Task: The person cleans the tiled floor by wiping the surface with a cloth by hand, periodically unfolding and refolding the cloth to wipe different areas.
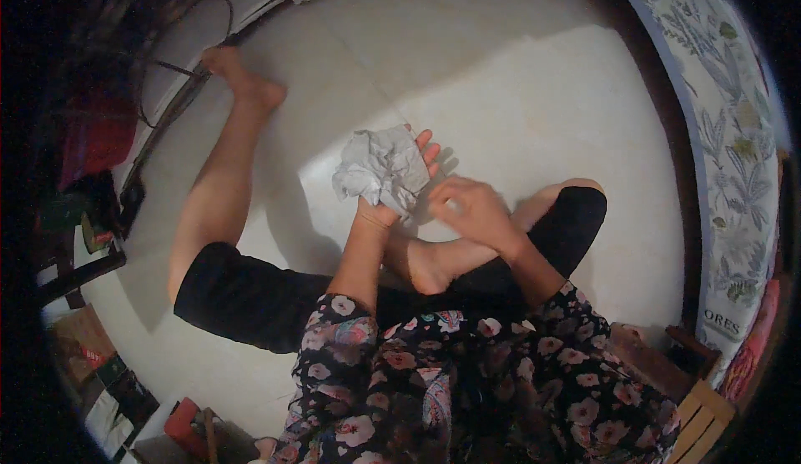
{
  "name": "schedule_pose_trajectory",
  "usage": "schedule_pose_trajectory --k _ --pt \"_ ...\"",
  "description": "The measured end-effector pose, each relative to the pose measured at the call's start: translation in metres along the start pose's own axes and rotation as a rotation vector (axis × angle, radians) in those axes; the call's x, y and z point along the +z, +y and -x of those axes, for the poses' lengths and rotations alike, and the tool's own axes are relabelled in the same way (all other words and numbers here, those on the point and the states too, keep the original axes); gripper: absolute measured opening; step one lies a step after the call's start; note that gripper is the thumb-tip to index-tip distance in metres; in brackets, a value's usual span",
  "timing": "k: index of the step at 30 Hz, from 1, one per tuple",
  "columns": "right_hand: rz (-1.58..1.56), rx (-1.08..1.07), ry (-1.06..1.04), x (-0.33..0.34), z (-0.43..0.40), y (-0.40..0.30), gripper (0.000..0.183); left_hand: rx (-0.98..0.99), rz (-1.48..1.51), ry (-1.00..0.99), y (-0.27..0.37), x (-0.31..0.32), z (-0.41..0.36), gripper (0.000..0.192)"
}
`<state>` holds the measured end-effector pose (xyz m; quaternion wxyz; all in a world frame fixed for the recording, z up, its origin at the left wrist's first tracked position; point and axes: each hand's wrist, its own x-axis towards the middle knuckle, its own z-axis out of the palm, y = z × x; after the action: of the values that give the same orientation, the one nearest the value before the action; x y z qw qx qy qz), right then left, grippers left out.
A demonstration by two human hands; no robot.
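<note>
A crumpled sheet of pale grey, thin paper or cloth (385, 163) lies over the palm of my left hand (425, 148), whose fingertips stick out past its right edge. The sheet covers most of that hand, with loose folds hanging towards the wrist. My right hand (469, 210) is just to the right, apart from the sheet, its thumb and fingers curled round into a ring shape and slightly blurred. Whether something small is between those fingers cannot be told. Both hands are held above the pale floor (500, 120), in front of my folded leg.
My left leg (219, 182) stretches forward on the left; my right leg (532, 220) is bent in. A mattress with a leaf print (726, 151) runs along the right side. A slatted wooden piece (704, 423) is at the lower right. A red object (186, 426) and boxes line the left.
</note>
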<state>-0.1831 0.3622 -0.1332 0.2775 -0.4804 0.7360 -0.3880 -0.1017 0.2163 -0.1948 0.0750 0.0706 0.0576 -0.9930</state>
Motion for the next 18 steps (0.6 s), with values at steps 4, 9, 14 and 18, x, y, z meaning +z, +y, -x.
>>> schedule_pose_trajectory --k 4,9,14,18 --pt "-0.536 0.391 0.226 0.002 -0.014 0.031 0.019 0.049 -0.433 0.127 -0.004 -0.006 0.003 0.051" --pt "-0.662 0.407 0.174 0.009 -0.021 0.026 0.018 0.140 -1.350 0.072 -0.011 -0.028 0.006 0.043" --pt "-1.255 0.393 0.467 -0.019 -0.022 0.027 0.015 0.169 -0.192 0.209 -0.005 -0.002 0.012 0.061" --pt "-1.265 0.363 0.557 -0.027 -0.021 0.038 0.015 0.172 -0.028 0.214 0.002 0.009 0.011 0.059"
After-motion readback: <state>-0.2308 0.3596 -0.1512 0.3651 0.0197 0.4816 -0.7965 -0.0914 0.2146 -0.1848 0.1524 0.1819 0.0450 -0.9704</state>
